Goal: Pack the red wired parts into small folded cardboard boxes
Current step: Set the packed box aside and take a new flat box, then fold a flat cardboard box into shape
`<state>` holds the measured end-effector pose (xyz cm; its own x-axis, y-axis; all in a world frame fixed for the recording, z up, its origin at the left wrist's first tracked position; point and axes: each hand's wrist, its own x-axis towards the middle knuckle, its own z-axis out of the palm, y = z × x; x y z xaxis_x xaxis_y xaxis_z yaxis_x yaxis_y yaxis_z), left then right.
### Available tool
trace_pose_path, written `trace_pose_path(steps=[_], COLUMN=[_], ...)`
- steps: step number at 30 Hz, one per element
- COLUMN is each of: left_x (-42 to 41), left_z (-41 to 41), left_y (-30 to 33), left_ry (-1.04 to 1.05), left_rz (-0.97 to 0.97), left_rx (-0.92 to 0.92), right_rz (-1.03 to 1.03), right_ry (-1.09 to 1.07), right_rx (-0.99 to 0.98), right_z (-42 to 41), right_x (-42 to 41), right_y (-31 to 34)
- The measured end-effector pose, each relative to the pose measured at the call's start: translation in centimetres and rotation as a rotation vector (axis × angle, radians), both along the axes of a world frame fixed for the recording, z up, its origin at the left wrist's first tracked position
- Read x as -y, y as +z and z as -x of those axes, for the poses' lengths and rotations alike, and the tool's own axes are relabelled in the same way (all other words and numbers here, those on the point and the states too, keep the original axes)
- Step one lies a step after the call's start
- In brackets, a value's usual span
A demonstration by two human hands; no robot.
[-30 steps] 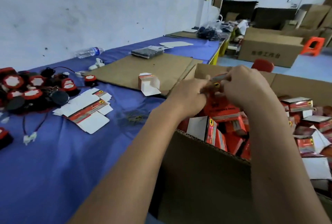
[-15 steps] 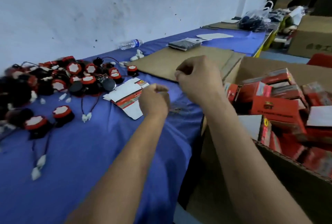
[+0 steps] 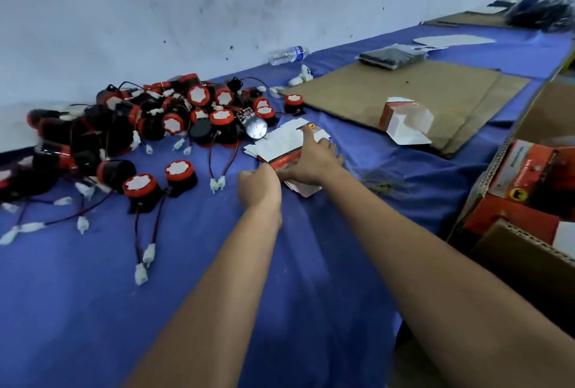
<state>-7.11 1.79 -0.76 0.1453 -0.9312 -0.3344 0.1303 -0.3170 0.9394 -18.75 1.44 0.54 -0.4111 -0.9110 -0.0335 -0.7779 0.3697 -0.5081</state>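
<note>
Both hands are working the stack of flat boxes (image 3: 284, 142) on the table (image 3: 93, 310): right hand (image 3: 314, 160) is pressing it, fingers straight; left hand (image 3: 259, 184) is pinching its near edge. Red wired parts (image 3: 161, 126) are lying piled just left.

My right hand (image 3: 314, 160) covers the near part of the flat box stack (image 3: 281, 142), and I can't tell how my left hand (image 3: 259, 185) fingers lie at its edge. The big carton (image 3: 497, 170) of packed boxes is cut by the right edge. Far-left red wired parts (image 3: 46, 126) and top-right dark bag (image 3: 541, 12) are blurred; box print is unreadable.
</note>
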Motion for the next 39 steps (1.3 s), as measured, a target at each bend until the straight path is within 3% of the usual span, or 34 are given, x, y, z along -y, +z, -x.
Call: trace_pose_path(steps=[5,11,13,16,20,25,28,30,33,39], left_x=[-0.5,-1.3,-1.8,-2.8,-4.7,-6.9,-7.6,-8.0,-7.9,-7.6], left_z=[0.8,-1.7,-4.5,-10.9,-20.6,-30.4,-33.5,-34.2,-34.0,-33.8], left_y=[0.3,2.0,2.2,2.1,2.3,2.0,1.3,1.0,0.3,-0.3], left_ry=[0.033,0.065,-0.068,-0.224,-0.122,0.223,0.445,0.436,0.289,0.186], left_rz=[0.06,0.184,0.242,0.297,0.502,0.679,0.789,0.916,1.036,1.116], left_rx=[0.051,-0.202,-0.346,-0.393,-0.377,-0.088,0.283,0.445,0.532,0.765], right_rz=[0.082,0.238,0.317,0.396,0.335,0.291,0.319,0.278,0.242,0.299], right_ry=[-0.019,0.024,0.177,0.435,0.656,0.795,0.772,0.779,0.807,0.849], right_rx=[-0.021,0.027,0.232,0.648,1.049,1.081,1.008,1.056,1.215,1.35], right_z=[0.8,-1.0,-3.4,-8.7,-17.7,-27.2,-30.2,-31.1,-31.3,-30.3], right_x=[-1.3,-3.5,-3.9,-4.3,-4.2,-4.8,-5.4,-5.9,-5.8,-5.3], right_y=[0.6,2.8,3.3,3.3,2.8,1.3,-0.1,-1.0,-1.6,-1.1])
